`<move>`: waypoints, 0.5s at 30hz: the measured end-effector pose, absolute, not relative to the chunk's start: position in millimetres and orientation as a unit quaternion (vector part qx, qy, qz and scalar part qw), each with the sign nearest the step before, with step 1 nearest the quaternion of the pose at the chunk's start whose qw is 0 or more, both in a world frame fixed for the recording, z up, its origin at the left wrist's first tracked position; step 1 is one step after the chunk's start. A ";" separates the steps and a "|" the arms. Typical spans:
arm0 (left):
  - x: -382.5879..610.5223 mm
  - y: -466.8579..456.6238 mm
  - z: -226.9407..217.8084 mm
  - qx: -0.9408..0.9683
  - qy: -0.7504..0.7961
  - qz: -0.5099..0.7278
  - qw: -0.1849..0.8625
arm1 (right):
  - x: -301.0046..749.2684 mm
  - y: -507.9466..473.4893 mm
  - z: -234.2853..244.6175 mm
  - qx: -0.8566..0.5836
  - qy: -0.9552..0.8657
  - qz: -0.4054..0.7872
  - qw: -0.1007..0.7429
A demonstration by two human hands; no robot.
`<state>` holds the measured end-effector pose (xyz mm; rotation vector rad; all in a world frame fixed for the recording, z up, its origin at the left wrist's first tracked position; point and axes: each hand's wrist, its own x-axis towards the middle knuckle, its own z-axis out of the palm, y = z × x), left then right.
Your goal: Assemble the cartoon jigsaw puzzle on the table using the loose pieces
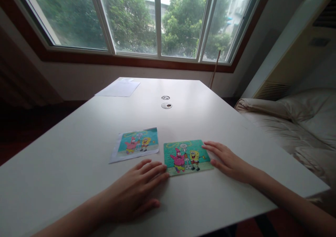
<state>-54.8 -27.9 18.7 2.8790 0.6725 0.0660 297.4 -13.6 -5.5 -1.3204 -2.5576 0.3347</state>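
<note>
An assembled jigsaw puzzle [187, 157] with a pink starfish, a pale squid figure and a yellow sponge figure lies flat on the white table. My left hand [139, 184] rests palm down, fingers stretched out, with fingertips at the puzzle's lower left edge. At its right edge, my right hand [228, 160] lies with fingers extended; its fingertips touch or nearly touch the border. Neither hand grips anything. Beside the puzzle to the left is a paper sheet [138, 144] printed with the same picture, its corners slightly curled.
The white table [65, 160] stretches toward the window. On its far left lie white papers [119, 89]. Two round cable grommets [166, 105] sit in the tabletop. A cream leather sofa [288, 118] stands to the right, with a thin stick [215, 69] against the far wall.
</note>
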 end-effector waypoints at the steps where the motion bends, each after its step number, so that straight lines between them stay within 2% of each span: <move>1: -52.1 -29.3 20.3 0.970 0.225 0.015 0.093 | 298.1 -13.8 -4.9 -0.452 -0.878 0.113 0.115; 9: 9.1 -23.6 16.6 0.969 0.221 0.048 0.095 | 351.0 -1.6 -7.8 -0.510 -0.850 0.098 0.088; 15: 86.9 7.0 4.4 0.972 0.206 0.101 0.044 | 421.5 13.8 -24.8 -0.613 -0.788 0.036 0.050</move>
